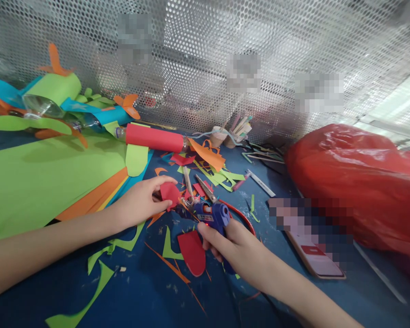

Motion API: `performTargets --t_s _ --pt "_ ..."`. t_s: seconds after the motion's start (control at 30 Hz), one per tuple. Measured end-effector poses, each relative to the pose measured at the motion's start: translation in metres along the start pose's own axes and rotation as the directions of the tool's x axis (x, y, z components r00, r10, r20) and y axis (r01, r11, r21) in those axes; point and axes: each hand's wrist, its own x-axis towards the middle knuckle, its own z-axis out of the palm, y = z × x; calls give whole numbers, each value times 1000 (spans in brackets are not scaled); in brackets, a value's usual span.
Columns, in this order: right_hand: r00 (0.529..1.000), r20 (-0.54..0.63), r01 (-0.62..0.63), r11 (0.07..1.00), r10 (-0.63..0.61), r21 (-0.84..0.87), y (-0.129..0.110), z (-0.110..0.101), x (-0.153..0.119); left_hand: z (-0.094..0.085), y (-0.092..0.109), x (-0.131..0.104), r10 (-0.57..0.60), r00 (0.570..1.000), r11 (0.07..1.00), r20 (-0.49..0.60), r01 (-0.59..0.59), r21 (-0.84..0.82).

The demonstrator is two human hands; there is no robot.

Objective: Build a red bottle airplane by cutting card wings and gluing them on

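My left hand pinches a red paper piece between thumb and fingers. My right hand is wrapped round the handle of a blue glue gun, whose nozzle points left, close to the red piece. Whether the nozzle touches the paper I cannot tell. A second red paper piece, rounded at one end, lies on the blue table just below the gun. Scissors lie behind the gun, partly covered by it, among paper scraps.
A bottle wrapped in red paper lies behind my left hand, near large green sheets. Other paper-covered bottles are piled at the far left. On the right are a phone, a utility knife and a red plastic bag.
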Motion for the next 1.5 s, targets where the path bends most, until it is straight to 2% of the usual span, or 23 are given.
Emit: performTargets --t_s 0.33,0.57,0.73,1.03,1.27,1.5 --pt "999 39 -24 999 25 -34 -1 2 -2 0 -1 -1 -14 1000 1000 13 15 -25" --pt "998 -54 -24 996 20 -81 -2 1 -2 0 2 0 -10 1000 1000 -11 10 13" --pt "997 -58 -66 993 60 -96 -1 -1 0 1 2 -1 -9 1000 1000 -20 9 2" --pt "998 -58 -9 991 2 -132 -6 -1 -1 1 -2 0 -9 1000 1000 -17 9 -2" --pt "995 -26 93 991 -96 -94 -17 1 -4 0 0 0 -25 1000 1000 -6 25 -10" --pt "996 -88 15 992 -27 -128 -8 0 -2 1 1 -1 -13 1000 1000 -13 13 -11"
